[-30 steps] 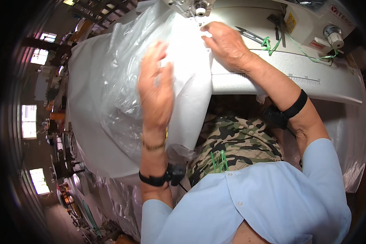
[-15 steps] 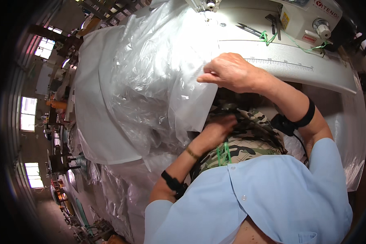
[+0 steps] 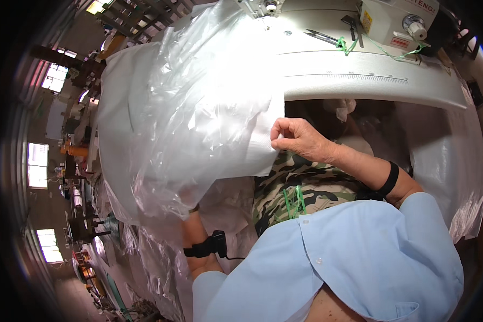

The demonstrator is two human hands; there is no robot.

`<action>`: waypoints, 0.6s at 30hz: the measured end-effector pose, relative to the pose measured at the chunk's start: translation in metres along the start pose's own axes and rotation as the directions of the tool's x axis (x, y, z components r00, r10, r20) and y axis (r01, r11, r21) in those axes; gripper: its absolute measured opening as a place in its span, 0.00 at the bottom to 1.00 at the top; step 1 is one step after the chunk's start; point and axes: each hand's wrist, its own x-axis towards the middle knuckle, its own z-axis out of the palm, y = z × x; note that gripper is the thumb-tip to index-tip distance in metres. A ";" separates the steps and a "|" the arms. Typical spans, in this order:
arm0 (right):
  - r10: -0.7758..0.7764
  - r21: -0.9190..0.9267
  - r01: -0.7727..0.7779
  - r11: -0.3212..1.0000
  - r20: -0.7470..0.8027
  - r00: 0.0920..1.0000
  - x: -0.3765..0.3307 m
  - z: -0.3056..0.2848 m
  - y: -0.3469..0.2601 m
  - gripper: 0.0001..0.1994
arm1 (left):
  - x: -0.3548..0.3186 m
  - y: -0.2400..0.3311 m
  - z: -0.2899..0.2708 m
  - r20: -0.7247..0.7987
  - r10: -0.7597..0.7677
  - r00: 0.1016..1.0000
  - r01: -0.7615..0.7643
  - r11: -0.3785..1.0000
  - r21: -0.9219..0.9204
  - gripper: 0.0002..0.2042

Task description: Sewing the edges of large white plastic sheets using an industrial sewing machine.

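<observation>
A wide translucent white plastic sheet (image 3: 198, 118) spreads over the left part of the sewing machine table, crinkled and shiny near its middle. Its right edge is pinched between the thumb and fingers of my right hand (image 3: 301, 140), just past the table's front edge. My left hand (image 3: 188, 197) lies beneath the sheet's near edge and shows only faintly through the film, so its fingers are hidden. Above the sheet's far end stands the needle head of the sewing machine (image 3: 270, 7), its lamp shining brightly on the plastic.
On the machine bed (image 3: 354, 70), which carries a printed ruler, lie thread snips (image 3: 323, 37), a dark small-handled tool (image 3: 354, 28) and green string (image 3: 348, 49). A handwheel-like knob (image 3: 415, 27) sits at right. More plastic film (image 3: 155, 268) hangs at lower left.
My right hand has come down toward me, pulling the sheet's edge along. The left hand has moved left from my lap to under the sheet, which now lies flatter.
</observation>
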 end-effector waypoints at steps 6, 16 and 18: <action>0.069 -0.079 -0.072 0.994 -0.044 0.997 -0.011 -0.005 0.031 0.04 | -0.034 0.178 -0.105 0.286 0.497 0.819 -0.237 0.748 -0.619 0.14; -0.090 -0.212 0.060 0.975 -0.134 0.987 -0.039 0.016 -0.018 0.08 | 0.042 0.239 -0.200 -0.524 0.261 0.811 -0.370 0.922 -0.115 0.22; -0.047 -0.269 0.009 0.963 -0.136 0.990 -0.046 0.013 -0.017 0.08 | 0.051 0.227 -0.191 -0.490 0.235 0.839 -0.332 0.936 -0.120 0.19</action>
